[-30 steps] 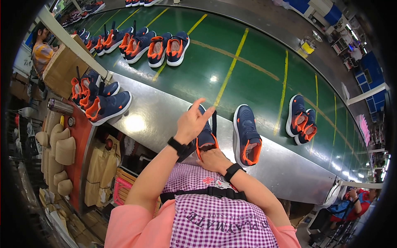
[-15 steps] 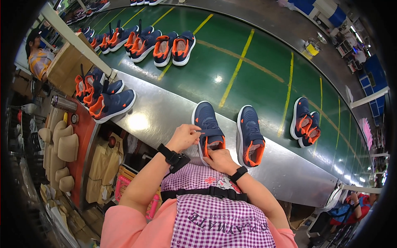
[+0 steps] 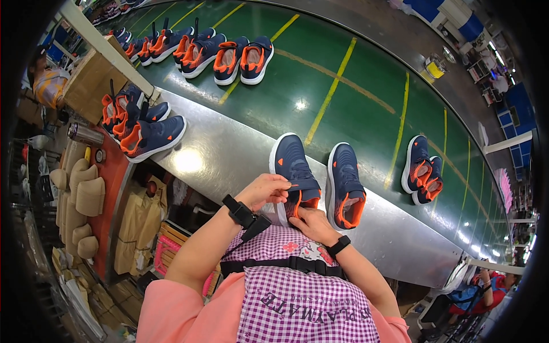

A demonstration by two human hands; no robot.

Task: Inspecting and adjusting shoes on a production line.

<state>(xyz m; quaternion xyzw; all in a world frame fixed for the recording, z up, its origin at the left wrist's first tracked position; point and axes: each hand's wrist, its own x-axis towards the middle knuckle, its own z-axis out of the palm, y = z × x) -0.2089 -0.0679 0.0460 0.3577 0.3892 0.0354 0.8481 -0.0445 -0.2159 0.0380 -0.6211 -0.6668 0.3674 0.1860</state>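
A navy sneaker (image 3: 296,166) with orange lining and a white sole stands in front of me, toe pointing away, on the metal ledge (image 3: 240,151). My left hand (image 3: 266,190) is at its left side, thumb and fingers pinching the end of the dark strap (image 3: 305,185) that crosses the instep. My right hand (image 3: 315,224) grips the heel collar, hiding the back of the shoe. Just to the right stands a matching sneaker (image 3: 345,171), its strap lying across; neither hand touches it.
Beyond the ledge runs a green conveyor belt (image 3: 274,108) with yellow lines. Rows of sneakers (image 3: 226,60) stand at its far left, another pair (image 3: 422,171) at right. More sneakers (image 3: 153,137) sit on the ledge's left end, near a cardboard box (image 3: 94,86), a steel flask (image 3: 84,134) and beige shoe forms (image 3: 88,195).
The sneaker in my hands has turned slightly, its heel shifting right. My left hand has moved a little right with the strap end, and my right hand has shifted right with the heel.
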